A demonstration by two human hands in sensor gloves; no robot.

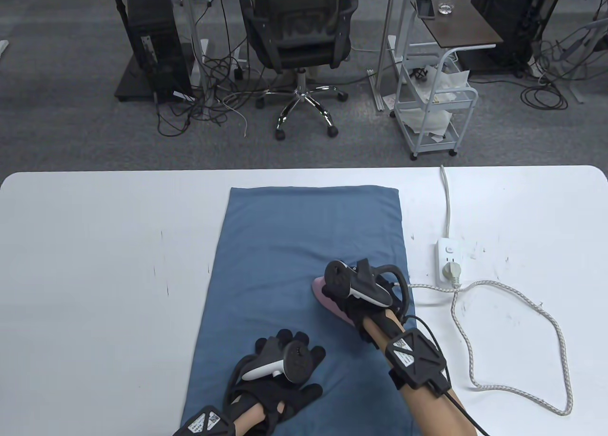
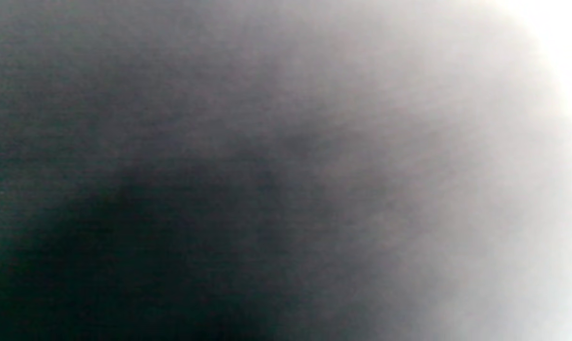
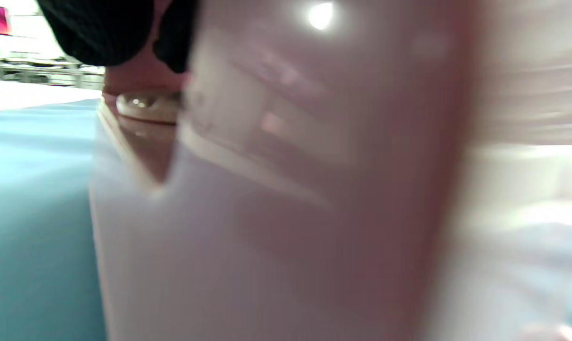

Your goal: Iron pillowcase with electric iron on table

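Observation:
A blue pillowcase (image 1: 304,246) lies flat on the white table (image 1: 95,265). My right hand (image 1: 354,296) grips the handle of a pink electric iron (image 1: 327,296), which sits on the pillowcase near its right edge. The iron's body (image 3: 286,189) fills the right wrist view, with blue cloth (image 3: 35,213) to its left. My left hand (image 1: 285,374) rests flat on the near part of the pillowcase with fingers spread. The left wrist view is a dark grey blur.
A white power strip (image 1: 448,260) lies right of the pillowcase with the iron's plug in it. The braided cord (image 1: 522,322) loops over the table's right side. An office chair (image 1: 299,42) and a white cart (image 1: 434,103) stand beyond the far edge.

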